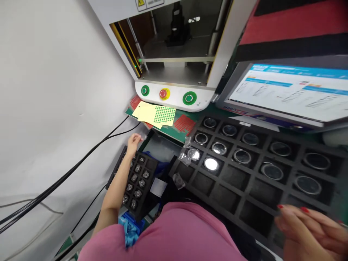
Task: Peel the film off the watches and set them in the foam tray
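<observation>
My left hand [134,142] reaches out past a dark tray of small metal parts [138,194], its fingers pinched together. Something small and clear shows by its fingertips; whether it is gripped I cannot tell. At the lower right, my right hand [307,230] is over the near edge of a black foam tray [246,188], with fingers curled and thumb drawn in. What it holds, if anything, is hidden. Round glass-like discs with rims [241,156] sit in the far rows of foam pockets; several nearer pockets show bare foam.
Crumpled clear plastic scraps [185,158] lie along the foam tray's left edge. Behind stands a white press machine [174,97] with push buttons, beside a monitor [288,94]. Yellow sheets with green dot stickers [164,115] lie before the machine. Black cables [89,154] run at the left.
</observation>
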Available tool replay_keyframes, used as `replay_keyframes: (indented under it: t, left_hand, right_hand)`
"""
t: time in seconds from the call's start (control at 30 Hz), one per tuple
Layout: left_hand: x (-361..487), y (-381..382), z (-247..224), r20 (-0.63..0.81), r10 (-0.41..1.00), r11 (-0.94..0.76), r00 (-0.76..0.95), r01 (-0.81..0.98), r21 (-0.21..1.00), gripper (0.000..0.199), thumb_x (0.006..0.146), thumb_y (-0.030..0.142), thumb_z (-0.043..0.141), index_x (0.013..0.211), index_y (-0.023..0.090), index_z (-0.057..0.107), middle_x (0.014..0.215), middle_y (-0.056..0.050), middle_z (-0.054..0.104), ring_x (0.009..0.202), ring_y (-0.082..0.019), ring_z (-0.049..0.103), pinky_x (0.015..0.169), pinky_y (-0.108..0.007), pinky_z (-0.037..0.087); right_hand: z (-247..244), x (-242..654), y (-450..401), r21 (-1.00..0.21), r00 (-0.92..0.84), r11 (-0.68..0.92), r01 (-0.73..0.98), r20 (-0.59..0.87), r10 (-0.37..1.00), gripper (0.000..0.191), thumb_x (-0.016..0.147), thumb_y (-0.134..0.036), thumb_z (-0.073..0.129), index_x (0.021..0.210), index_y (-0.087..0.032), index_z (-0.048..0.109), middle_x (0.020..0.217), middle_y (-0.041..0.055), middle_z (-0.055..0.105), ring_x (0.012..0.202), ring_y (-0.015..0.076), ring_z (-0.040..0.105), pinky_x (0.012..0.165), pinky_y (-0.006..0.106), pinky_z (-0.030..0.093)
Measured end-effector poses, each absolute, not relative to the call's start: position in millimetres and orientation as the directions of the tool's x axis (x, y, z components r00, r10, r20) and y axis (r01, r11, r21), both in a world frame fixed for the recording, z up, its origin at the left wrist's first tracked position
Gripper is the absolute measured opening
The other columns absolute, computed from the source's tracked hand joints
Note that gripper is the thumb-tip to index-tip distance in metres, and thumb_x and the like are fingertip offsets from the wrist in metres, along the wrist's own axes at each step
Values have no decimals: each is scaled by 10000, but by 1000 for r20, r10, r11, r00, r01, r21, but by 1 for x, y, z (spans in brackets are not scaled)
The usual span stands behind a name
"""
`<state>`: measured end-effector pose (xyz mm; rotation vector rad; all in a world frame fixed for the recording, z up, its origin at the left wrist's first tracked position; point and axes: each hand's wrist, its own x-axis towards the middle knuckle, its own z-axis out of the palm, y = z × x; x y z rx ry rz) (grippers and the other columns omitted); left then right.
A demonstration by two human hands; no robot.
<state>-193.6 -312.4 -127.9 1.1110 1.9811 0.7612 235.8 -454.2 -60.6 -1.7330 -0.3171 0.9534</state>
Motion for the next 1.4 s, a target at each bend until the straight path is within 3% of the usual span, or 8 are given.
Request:
replay_keyframes:
  t: [0.13,0.3,0.7,0.93,1.1,1.2,1.27,1.4]
  left_hand:
    - [-109,-267,-119,-301,947,320,-110,388,865,231,954,333,590,1038,120,626,901,-29,657,760,-132,645,703,-305,572]
    - [-26,-223,-112,-367,926,290,90,453,843,212,947,323,605,953,113,634,814,-6,643,657,-101,612,616,-254,547]
    - [-18,-214,-114,-446,894,371,-29,606,704,261,948,338,600,1095,125,624,1008,-58,671,849,-160,663,761,-343,578]
    - [-38,-248,-105,-571,813,431,112,544,720,203,927,311,637,907,109,649,837,-15,671,724,-121,649,682,-286,569]
    - [-38,-258,-98,-522,843,439,132,391,809,166,921,256,643,848,107,636,783,4,650,678,-105,628,654,-265,557]
    - [-37,-268,-83,-472,868,426,155,257,868,185,878,252,692,780,110,625,741,10,658,679,-105,636,676,-262,554]
    - [-33,-279,-69,-450,873,424,190,160,891,231,824,302,740,757,117,619,755,-6,693,690,-103,652,706,-258,553]
    - [-17,-304,-41,-426,859,440,285,18,898,399,677,471,809,749,130,614,813,-60,744,671,-112,672,715,-267,558]
  right_hand:
    - [-42,228,-444,-826,652,-411,-386,-560,511,483,342,-254,849,766,-226,620,786,14,647,650,104,546,514,127,450]
    - [-36,234,-453,-827,665,-374,-420,-561,493,476,334,-263,856,754,-243,633,788,21,652,624,114,530,496,172,445]
    - [-49,254,-466,-856,720,-365,-366,-509,472,401,376,-328,855,696,-278,618,786,62,625,600,182,516,452,307,390]
    - [-48,229,-438,-956,583,-269,-119,-286,760,471,520,-391,883,853,-209,602,745,43,684,653,177,622,544,266,489]
    - [-53,207,-416,-977,399,-184,-112,-214,892,475,582,-340,870,936,-193,590,789,35,716,562,101,590,601,234,509]
    - [-57,200,-406,-977,305,-172,-130,-204,930,444,626,-345,852,940,-188,579,755,46,709,549,126,612,552,248,514]
    - [-58,194,-398,-976,278,-157,-153,-195,941,454,635,-351,847,946,-198,554,758,41,704,594,150,651,586,269,540]
    - [-54,177,-383,-974,264,-103,-202,-156,952,529,646,-354,843,1010,-240,476,876,25,696,815,183,711,810,339,568]
